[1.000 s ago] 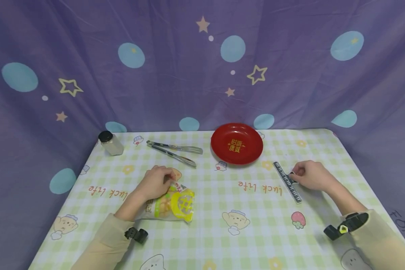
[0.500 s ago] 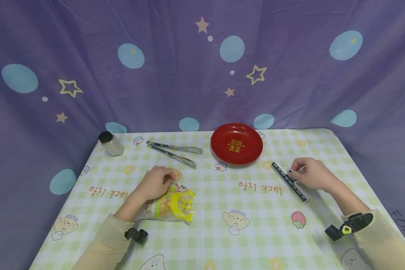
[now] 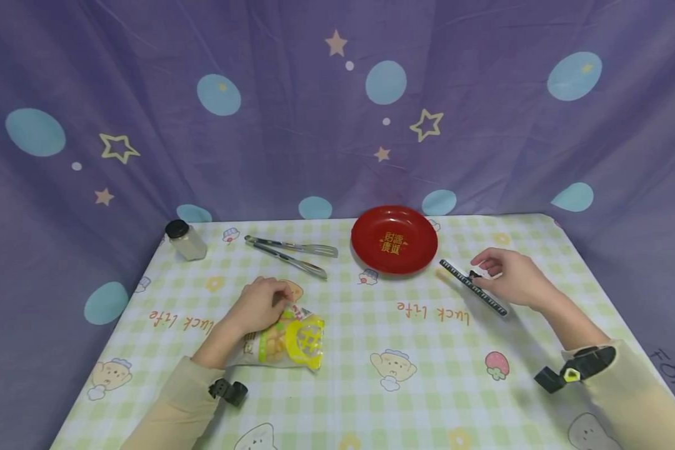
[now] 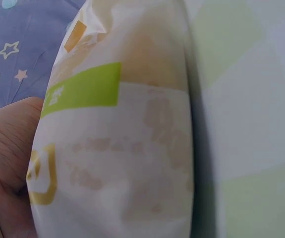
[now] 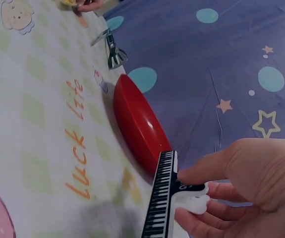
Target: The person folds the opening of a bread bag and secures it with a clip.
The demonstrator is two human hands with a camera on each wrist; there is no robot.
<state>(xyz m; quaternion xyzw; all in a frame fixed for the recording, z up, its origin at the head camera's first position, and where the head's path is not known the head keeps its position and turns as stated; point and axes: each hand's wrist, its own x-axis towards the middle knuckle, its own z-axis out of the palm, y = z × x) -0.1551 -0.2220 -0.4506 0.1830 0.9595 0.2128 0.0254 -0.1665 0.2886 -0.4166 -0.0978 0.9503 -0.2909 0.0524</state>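
In the head view my left hand [image 3: 261,304] grips the top edge of a yellow and green snack bag [image 3: 292,340] lying on the table. The bag [image 4: 112,148] fills much of the left wrist view, with part of my left hand [image 4: 11,163] behind it. My right hand [image 3: 512,278] pinches the handle of a long clip with a piano-key pattern [image 3: 472,287], above the table. Up close, the thumb and fingers of my right hand [image 5: 246,188] hold the clip's handle, its keyed strip [image 5: 159,198] pointing toward the red plate [image 5: 140,124].
The red plate [image 3: 394,240] stands at the back middle of the checked tablecloth [image 3: 337,400]. Left of it lie metal tongs [image 3: 292,250]. A jar with a black lid [image 3: 187,240] is at the back left corner. A purple curtain [image 3: 292,125] hangs behind.
My right hand has lifted the clip off the table and moved it slightly left and toward the back, turning it. My left hand and the bag have stayed in place.
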